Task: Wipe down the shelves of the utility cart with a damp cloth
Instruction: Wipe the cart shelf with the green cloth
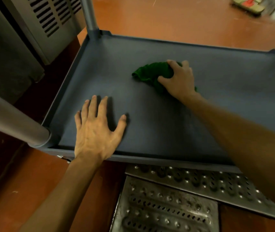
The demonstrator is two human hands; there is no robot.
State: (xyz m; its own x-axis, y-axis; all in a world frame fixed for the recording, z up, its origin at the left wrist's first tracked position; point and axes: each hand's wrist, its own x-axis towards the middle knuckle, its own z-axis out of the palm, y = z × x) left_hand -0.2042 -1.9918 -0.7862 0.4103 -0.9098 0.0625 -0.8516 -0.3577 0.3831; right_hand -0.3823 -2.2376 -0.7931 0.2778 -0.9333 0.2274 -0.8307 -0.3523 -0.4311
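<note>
A dark grey-blue cart shelf point(225, 97) with a raised rim fills the middle of the view. On its middle lies a bunched dark green cloth point(151, 72). My right hand point(177, 79) grips the cloth from the right side, fingers curled over it, and holds it against the shelf surface. My left hand point(96, 129) lies flat on the shelf near its front left corner, fingers spread and straight, holding nothing.
Grey cart posts stand at the front left corner point(16, 124) and the back left corner point(90, 14). A stainless appliance with vent slots point(49, 17) is at the left. Perforated metal floor grates point(175, 198) lie below the shelf's front edge on an orange-brown floor.
</note>
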